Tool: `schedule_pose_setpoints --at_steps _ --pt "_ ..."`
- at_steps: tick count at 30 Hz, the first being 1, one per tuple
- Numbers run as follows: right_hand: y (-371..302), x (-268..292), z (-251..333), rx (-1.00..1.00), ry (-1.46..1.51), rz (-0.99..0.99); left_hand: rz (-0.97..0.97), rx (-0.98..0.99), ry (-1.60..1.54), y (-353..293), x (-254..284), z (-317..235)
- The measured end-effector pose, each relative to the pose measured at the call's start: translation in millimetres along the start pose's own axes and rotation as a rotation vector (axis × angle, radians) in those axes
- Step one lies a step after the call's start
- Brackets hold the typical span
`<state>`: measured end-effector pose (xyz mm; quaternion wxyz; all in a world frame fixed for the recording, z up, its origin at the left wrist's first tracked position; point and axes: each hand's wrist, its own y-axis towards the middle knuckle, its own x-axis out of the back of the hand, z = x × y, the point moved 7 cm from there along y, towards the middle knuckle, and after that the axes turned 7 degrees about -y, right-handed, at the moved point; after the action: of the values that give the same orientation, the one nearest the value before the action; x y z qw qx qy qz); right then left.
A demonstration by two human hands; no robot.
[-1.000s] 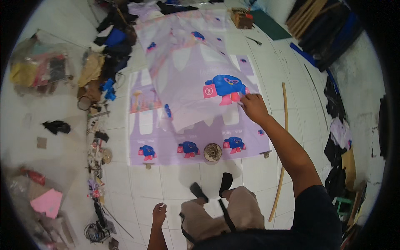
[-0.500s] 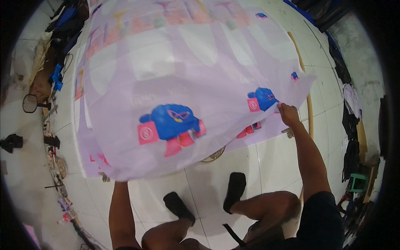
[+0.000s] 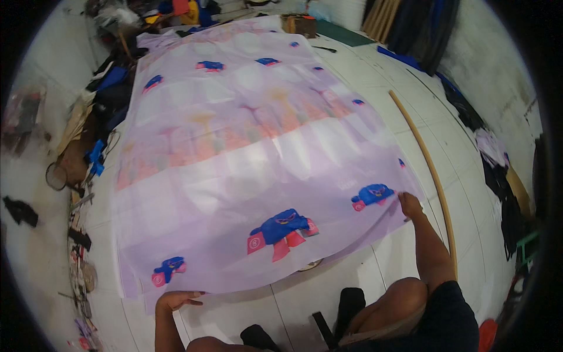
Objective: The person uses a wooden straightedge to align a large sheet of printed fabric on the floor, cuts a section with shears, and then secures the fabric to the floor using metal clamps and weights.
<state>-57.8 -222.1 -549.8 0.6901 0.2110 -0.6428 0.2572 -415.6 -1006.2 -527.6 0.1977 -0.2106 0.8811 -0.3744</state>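
Hands: two, well apart; the right hand (image 3: 411, 205) pinches the sheet's near right edge, while the left hand (image 3: 177, 300) is at the near left edge, fingers stretched out, and I cannot tell whether they grip it.
Printed sheet: one on top (image 3: 252, 158), thin, smooth and softly rippled, spread over the floor in front of the person; its near edge sags in a curve between the hands.
Under-layer: lilac, at least one, showing below the near right edge (image 3: 375, 233).
Blue figures: three large ones along the near end, three farther up, four small ones down the right side.
Pole: one, slim, round, tan, slightly bowed in view, right of the sheet (image 3: 432, 161).
Box: one, brown, boxy, beyond the far right corner (image 3: 299, 25).
Mat: one, flat, dark green (image 3: 343, 35).
Feet: two, darkly covered (image 3: 350, 305).
Floor: glossy white tiles (image 3: 381, 258).
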Motion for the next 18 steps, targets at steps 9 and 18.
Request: schedule_pose_setpoints --at_steps 9,18 --pt "-10 -44 -31 0.071 -0.547 0.508 -0.931 -0.594 -0.918 14 75 53" --pt "38 114 71 0.202 -0.048 -0.624 -1.48 -0.832 -0.362 -57 201 -171"
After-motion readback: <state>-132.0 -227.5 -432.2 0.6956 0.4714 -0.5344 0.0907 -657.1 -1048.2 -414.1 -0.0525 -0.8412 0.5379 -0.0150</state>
